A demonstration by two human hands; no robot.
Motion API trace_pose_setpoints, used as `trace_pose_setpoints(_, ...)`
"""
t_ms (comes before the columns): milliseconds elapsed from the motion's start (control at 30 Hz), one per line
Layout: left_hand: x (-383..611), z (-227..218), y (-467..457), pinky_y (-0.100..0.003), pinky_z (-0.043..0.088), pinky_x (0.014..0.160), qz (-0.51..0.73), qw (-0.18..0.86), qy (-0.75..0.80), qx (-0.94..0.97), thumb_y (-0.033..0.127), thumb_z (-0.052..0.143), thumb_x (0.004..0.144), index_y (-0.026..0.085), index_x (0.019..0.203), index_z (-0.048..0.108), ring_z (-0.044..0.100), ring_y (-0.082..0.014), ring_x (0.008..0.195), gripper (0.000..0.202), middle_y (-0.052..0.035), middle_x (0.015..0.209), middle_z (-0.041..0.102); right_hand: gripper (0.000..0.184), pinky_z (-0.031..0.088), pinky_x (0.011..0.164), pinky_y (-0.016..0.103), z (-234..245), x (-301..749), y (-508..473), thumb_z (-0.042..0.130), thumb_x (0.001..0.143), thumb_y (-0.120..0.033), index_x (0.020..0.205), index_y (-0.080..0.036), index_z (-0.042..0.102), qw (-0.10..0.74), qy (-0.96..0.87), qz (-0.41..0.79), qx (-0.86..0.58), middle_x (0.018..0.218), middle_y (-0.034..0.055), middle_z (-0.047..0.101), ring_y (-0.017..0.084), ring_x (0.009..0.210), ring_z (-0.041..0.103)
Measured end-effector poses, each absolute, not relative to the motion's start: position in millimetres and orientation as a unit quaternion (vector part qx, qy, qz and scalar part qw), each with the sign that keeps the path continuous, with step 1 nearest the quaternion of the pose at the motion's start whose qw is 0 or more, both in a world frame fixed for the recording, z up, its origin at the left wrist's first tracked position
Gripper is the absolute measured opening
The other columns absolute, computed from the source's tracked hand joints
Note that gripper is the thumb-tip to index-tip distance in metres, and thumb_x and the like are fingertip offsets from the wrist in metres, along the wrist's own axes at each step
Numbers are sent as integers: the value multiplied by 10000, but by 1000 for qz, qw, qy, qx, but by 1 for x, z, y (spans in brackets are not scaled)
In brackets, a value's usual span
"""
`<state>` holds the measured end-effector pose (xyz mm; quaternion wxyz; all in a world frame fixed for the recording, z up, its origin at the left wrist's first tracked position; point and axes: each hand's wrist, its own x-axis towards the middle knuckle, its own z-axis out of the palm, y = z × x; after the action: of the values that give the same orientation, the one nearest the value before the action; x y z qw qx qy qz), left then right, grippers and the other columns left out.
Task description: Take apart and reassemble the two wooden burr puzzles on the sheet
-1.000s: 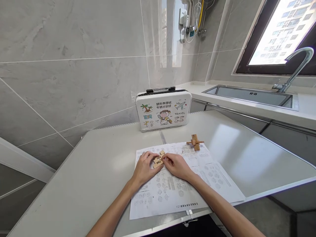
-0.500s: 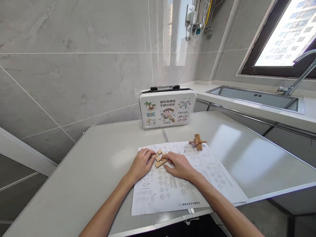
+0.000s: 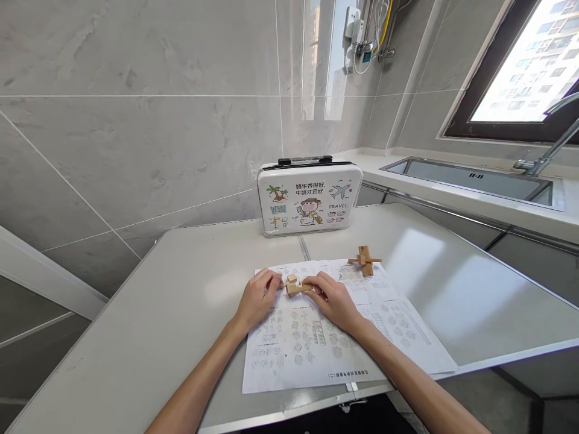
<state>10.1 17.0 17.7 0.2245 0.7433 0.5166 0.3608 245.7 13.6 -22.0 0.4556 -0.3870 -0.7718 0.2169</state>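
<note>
My right hand point(image 3: 332, 298) pinches the right end of a notched wooden puzzle piece point(image 3: 297, 290), raised a little over the printed sheet point(image 3: 316, 367). Across from it, my left hand point(image 3: 259, 300) has its fingers closed on another light wooden puzzle piece point(image 3: 292, 278), whose left part is hidden by the fingertips. The two pieces are close together; whether they touch I cannot tell. Small puzzle drawings cover the sheet under both hands. At its far right edge lies an assembled wooden puzzle point(image 3: 364, 261) with crossing bars.
A white cartoon-printed case point(image 3: 310, 202) with a black handle stands upright at the back of the white table point(image 3: 190, 313), near the tiled wall. To the right are a counter with a sink point(image 3: 470, 175), a faucet point(image 3: 538, 160) and a window.
My right hand has lifted and turned the notched piece, which was lying lower and slanted on the sheet. The left fingers have drawn closer together. The view has shifted slightly.
</note>
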Motion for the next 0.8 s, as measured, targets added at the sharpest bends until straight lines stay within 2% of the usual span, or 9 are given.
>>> trace_pose_setpoints(67,13,20,14,-311,425,645,351,314,516,716,562,328,1065,226,734,689,532,-173,605,594,-11,658,611,165,431,631,299,-23,245,13,613,1016,-356,1108,-315,743,476,-760,206,-392,849,42,621,182,680,557)
trace_pose_setpoints(133,15,20,12,-299,406,608,346,400,500,686,635,282,1051,214,660,661,481,-158,530,688,8,534,525,162,431,620,290,-25,245,13,625,1013,-354,1098,-321,759,489,-756,194,-390,848,44,630,179,679,570)
trace_pose_setpoints(233,20,20,11,-295,433,622,335,473,469,666,687,304,1025,204,565,589,503,-156,519,725,6,472,501,186,431,598,274,-27,244,13,596,1036,-347,1114,-306,760,490,-769,155,-379,850,45,634,166,674,575)
trace_pose_setpoints(333,22,20,11,-280,403,559,308,515,460,655,684,378,1011,180,633,623,455,-125,458,676,12,502,542,211,422,566,259,-29,243,13,539,1070,-324,1134,-270,732,485,-790,98,-361,843,38,617,147,649,559)
trace_pose_setpoints(467,23,16,13,-250,382,543,326,531,443,645,644,484,997,175,751,617,453,-102,484,547,33,574,536,199,440,560,255,-30,242,15,538,1069,-310,1235,-252,632,478,-792,92,-369,833,14,587,142,624,537)
trace_pose_setpoints(600,22,12,16,-237,372,532,350,526,441,637,633,529,982,184,781,587,473,-100,500,495,29,614,557,351,484,572,272,-32,240,17,574,1038,-319,1367,-234,491,486,-766,138,-397,849,-2,603,138,572,523)
trace_pose_setpoints(700,23,11,15,-233,340,500,352,511,451,641,622,568,965,194,840,600,466,-100,470,447,33,588,585,354,500,584,280,-33,239,18,543,1030,-284,1373,-228,472,485,-757,156,-408,887,7,639,135,564,546)
trace_pose_setpoints(800,24,11,14,-238,329,478,355,505,457,641,615,585,958,199,886,615,471,-104,447,423,29,588,613,293,489,580,282,-30,239,17,522,1018,-238,1311,-229,515,462,-767,159,-416,895,9,641,139,588,569)
